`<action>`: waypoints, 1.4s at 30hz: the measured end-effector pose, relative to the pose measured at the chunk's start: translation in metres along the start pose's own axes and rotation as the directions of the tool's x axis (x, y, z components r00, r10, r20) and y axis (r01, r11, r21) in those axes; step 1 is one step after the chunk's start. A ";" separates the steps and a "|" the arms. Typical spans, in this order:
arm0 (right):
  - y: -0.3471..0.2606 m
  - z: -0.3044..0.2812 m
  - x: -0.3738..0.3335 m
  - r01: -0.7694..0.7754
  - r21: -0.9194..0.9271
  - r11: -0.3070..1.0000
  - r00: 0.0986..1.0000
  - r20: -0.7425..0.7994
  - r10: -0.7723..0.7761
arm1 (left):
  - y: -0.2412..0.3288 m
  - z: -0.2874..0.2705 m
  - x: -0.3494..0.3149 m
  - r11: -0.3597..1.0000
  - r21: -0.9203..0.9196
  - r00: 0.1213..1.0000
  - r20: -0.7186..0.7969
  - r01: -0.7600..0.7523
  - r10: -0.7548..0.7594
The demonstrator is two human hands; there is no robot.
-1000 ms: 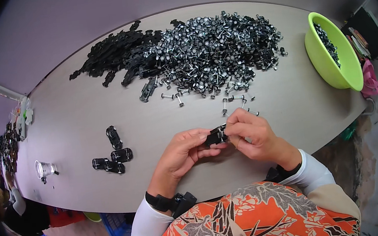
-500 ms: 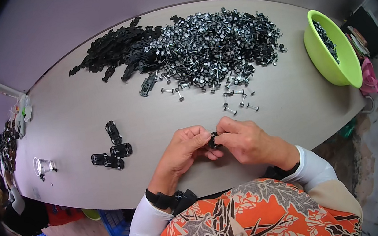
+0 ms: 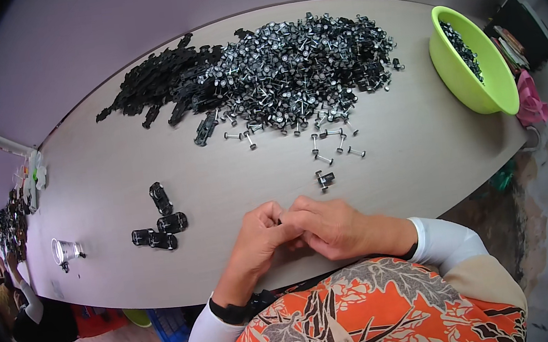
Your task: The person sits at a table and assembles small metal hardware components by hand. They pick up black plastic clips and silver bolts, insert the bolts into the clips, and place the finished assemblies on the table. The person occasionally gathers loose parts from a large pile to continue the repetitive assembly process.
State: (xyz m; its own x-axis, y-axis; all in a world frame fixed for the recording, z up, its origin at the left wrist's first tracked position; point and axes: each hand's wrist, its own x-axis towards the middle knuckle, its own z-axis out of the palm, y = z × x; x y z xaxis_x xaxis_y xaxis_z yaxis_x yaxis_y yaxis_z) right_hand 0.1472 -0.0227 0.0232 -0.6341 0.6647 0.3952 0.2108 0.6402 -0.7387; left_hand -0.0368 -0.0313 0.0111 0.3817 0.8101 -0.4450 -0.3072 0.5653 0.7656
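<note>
My left hand (image 3: 255, 236) and my right hand (image 3: 332, 227) are pressed together over the near edge of the table, fingers closed and pinching. What they hold is almost wholly hidden; just a dark speck shows between the fingertips. Just beyond my right hand lies a small black piece with a wheel axle (image 3: 325, 179). Several loose wheel axles (image 3: 324, 159), silver rods with a black wheel on each end, are scattered farther off. To the left rest several black toy car chassis (image 3: 172, 223), grouped close together.
A big heap of wheel axles (image 3: 302, 65) covers the far middle, with a pile of black chassis parts (image 3: 160, 82) at its left. At far right stands a green basin (image 3: 483, 87) holding more parts. A clear cup (image 3: 65, 250) is at left; another person's arm (image 3: 28, 297) shows beyond.
Both hands have drawn down and slightly left, toward my body. The black piece seen between them is no longer visible there, and a small black piece with an axle now lies beyond them.
</note>
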 end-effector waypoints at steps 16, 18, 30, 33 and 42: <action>0.060 -0.054 -0.008 -0.172 -0.442 0.880 0.985 -0.070 0.157 | 0.049 -0.074 -0.064 0.237 0.922 0.455 -0.360 0.305 0.815; 0.058 -0.055 -0.011 -0.184 -0.420 0.889 0.983 -0.060 0.175 | 0.050 -0.049 -0.054 0.214 0.975 0.547 -0.216 0.068 0.809; 0.034 -0.063 -0.025 -0.235 -0.395 0.888 0.972 -0.069 0.227 | 0.022 0.044 0.050 0.156 0.853 0.802 0.386 -0.499 0.455; 0.041 -0.062 -0.026 -0.226 -0.378 0.898 0.972 -0.027 0.234 | 0.035 0.010 0.062 0.156 0.901 0.728 0.214 -0.405 0.652; 0.043 -0.066 -0.025 -0.230 -0.348 0.909 0.970 -0.013 0.241 | 0.083 -0.067 0.099 0.001 0.986 0.553 -0.095 0.168 0.828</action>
State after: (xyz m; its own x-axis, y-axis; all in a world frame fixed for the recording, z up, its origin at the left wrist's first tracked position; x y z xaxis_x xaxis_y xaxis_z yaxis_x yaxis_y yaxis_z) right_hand 0.2210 0.0140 0.0177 -0.5551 0.8043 0.2123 0.5963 0.5627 -0.5725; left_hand -0.0824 0.1063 -0.0009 -0.1261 0.9307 0.3433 0.9229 -0.0168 0.3846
